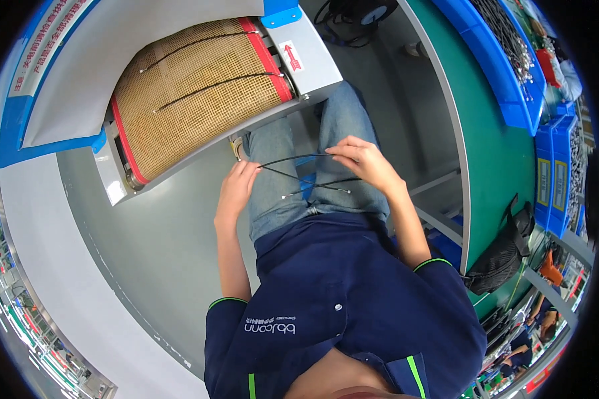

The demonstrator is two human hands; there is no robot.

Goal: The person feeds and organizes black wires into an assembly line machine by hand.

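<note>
Above my lap, a thin black cable [293,159] stretches between my two hands. My left hand [235,193] pinches it at one side, and my right hand [373,166] has thumb and fingers closed on it at the other. Lower cable lengths cross beneath it, with small white connectors [348,192] at their ends; whether these belong to the same cable I cannot tell. Ahead of me, two black cables [219,83] lie apart on a tan mesh conveyor belt [180,136] with red edges.
A white and blue machine hood [80,93] covers the belt's far left. To my right runs a green worktable [489,173] with a blue bin [462,36] of many cables, more blue bins [556,176] and a black bag [502,259]. People are at work farther right.
</note>
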